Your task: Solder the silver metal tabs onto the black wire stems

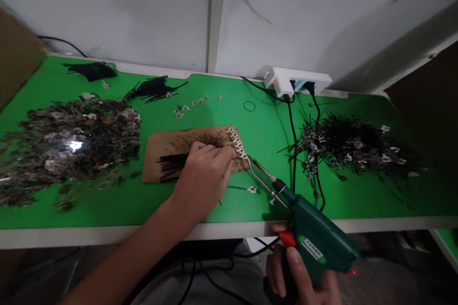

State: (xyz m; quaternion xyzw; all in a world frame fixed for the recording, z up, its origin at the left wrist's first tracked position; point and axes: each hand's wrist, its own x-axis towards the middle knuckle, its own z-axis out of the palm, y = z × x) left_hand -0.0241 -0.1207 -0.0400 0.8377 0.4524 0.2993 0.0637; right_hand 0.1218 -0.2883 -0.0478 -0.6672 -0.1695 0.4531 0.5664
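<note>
My right hand (296,274) grips a green soldering gun (317,243) with a red trigger, below the table's front edge. Its metal tip (252,161) reaches the right end of a scorched brown board (168,145). A row of small metal terminals (237,142) lies along that edge. My left hand (205,176) rests on the board, fingers pinched together on a thin black wire right at the tip. A bundle of black wires (171,164) lies on the board beside my left hand. One loose terminal with a wire (250,189) lies on the green table just below.
A big heap of metal terminals (71,143) covers the left of the green table (261,124). A pile of wired pieces (350,145) lies on the right. Black wire bundles (153,88) and a white power strip (295,81) with cords sit at the back.
</note>
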